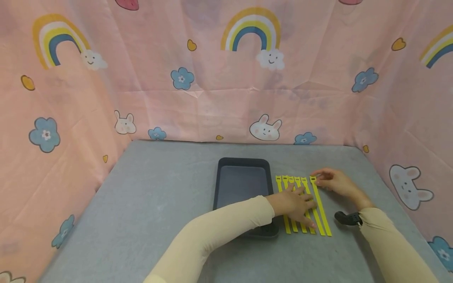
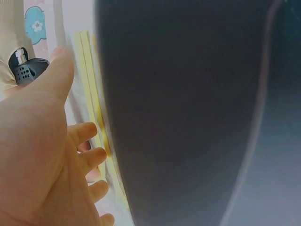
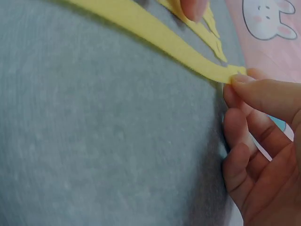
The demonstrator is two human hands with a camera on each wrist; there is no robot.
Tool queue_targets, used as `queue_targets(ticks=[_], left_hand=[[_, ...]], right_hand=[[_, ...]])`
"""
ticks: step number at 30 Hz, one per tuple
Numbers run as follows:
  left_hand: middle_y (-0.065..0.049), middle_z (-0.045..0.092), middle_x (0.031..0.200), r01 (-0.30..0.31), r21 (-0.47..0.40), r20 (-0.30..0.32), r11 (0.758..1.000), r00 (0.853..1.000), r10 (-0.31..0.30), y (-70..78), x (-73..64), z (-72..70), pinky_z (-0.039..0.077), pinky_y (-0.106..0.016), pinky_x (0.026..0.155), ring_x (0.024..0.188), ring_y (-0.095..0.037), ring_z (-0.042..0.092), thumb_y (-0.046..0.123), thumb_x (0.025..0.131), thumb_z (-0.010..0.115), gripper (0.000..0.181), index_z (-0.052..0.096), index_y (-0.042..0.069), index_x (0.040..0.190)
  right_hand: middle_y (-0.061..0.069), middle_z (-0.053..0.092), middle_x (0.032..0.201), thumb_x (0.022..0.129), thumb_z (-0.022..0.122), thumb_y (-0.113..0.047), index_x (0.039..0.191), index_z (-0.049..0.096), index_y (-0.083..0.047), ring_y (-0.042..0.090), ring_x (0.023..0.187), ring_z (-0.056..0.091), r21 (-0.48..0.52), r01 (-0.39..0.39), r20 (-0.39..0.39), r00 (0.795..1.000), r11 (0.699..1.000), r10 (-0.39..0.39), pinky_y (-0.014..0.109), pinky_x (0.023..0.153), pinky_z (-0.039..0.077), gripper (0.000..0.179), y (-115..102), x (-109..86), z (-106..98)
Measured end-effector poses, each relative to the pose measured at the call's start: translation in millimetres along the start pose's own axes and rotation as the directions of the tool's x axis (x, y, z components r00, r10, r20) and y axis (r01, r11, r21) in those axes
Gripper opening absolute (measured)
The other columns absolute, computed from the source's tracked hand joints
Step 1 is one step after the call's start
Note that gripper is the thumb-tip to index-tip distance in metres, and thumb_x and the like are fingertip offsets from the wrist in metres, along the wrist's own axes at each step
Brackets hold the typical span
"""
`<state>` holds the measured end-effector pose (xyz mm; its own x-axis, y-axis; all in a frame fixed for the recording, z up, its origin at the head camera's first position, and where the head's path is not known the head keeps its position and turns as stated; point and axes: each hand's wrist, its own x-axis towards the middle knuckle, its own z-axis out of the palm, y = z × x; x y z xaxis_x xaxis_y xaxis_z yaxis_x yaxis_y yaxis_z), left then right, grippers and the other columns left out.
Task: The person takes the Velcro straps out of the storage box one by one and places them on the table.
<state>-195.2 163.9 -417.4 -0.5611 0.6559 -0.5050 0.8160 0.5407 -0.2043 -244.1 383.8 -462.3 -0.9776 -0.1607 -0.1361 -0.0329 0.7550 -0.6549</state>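
Observation:
Several yellow cable straps (image 1: pixel 305 185) with slotted heads lie side by side on the grey table, right of a dark tray (image 1: pixel 244 161). My left hand (image 1: pixel 294 203) is spread over them, its fingers extended; whether it presses on them I cannot tell. At the right end of the row, my right hand (image 1: pixel 337 183) pinches the head of the outermost strap (image 1: pixel 323 212) between thumb and finger. In the right wrist view, that strap (image 3: pixel 155 34) bends up slightly at the pinched end. The left wrist view shows the left fingers (image 2: pixel 85 133) beside the straps, apart from the tray wall.
My left forearm (image 1: pixel 226 214) crosses the tray's near part and hides some of it. A black wrist device (image 1: pixel 347 218) sits at the right cuff. Pink patterned cloth (image 1: pixel 212 106) surrounds the grey table (image 1: pixel 159 188) at the back and both sides.

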Motion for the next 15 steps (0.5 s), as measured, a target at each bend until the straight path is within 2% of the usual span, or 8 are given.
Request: queue_targets(ticks=[8, 15], left_hand=[[0.024, -0.002, 0.165, -0.026, -0.019, -0.041, 0.999, 0.999, 0.025, -8.9, -0.3, -1.9, 0.006, -0.042, 0.128, 0.157, -0.010, -0.006, 0.083, 0.088, 0.021, 0.075, 0.003, 0.051, 0.154], [0.019, 0.000, 0.167, -0.047, -0.121, -0.126, 0.992, 0.992, 0.031, -35.3, -11.8, -3.9, 0.004, -0.044, 0.128, 0.158, -0.013, -0.005, 0.082, 0.089, 0.027, 0.078, 0.007, 0.047, 0.156]], right_hand=[[0.017, 0.067, 0.107, 0.098, 0.062, -0.021, 0.129, 0.062, -0.005, 0.013, 0.081, 0.056, -0.011, 0.010, -0.023, 1.000, 1.000, -0.010, 0.027, 0.062, 0.049, 0.034, -3, 3.0, 5], [0.015, 0.068, 0.098, 0.097, 0.063, -0.015, 0.124, 0.063, -0.001, 0.008, 0.075, 0.055, -0.033, 0.073, -0.046, 0.996, 0.997, -0.075, 0.026, 0.060, 0.049, 0.031, 1, 5.2, 9]])
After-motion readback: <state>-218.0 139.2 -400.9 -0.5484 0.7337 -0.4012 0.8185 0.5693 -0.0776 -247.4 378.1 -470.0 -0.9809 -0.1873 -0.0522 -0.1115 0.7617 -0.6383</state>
